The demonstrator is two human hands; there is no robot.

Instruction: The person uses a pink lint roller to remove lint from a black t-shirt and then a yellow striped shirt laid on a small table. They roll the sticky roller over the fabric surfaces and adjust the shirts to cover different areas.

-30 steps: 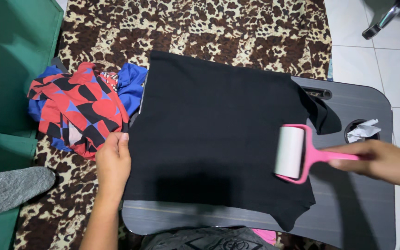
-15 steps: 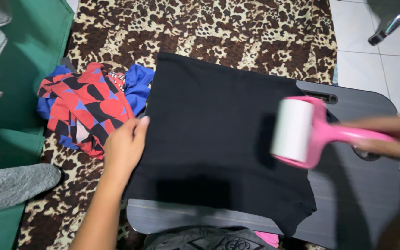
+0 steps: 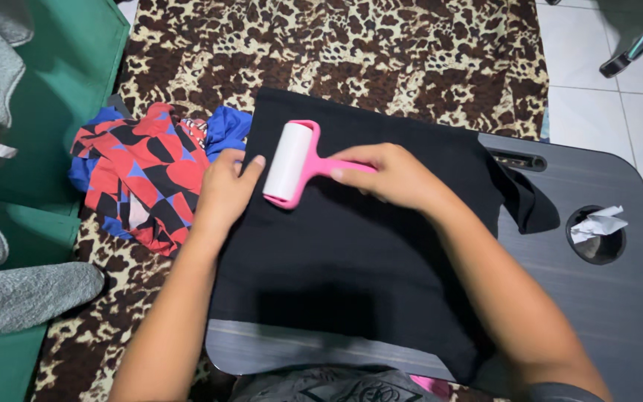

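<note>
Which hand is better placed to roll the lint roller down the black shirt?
Right hand: it already grips the pink lint roller. The left hand is pressing the black shirt at its edge.

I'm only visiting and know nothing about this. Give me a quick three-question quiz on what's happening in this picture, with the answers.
1. True or false: the right hand holds the pink lint roller by its handle.
2. What does the left hand rest on: (a) the patterned clothes, (b) the edge of the black shirt, (c) the crumpled paper?
3. Where does the crumpled paper sit?

Key
1. True.
2. b.
3. In the round cup hole of the dark lap table.
</note>
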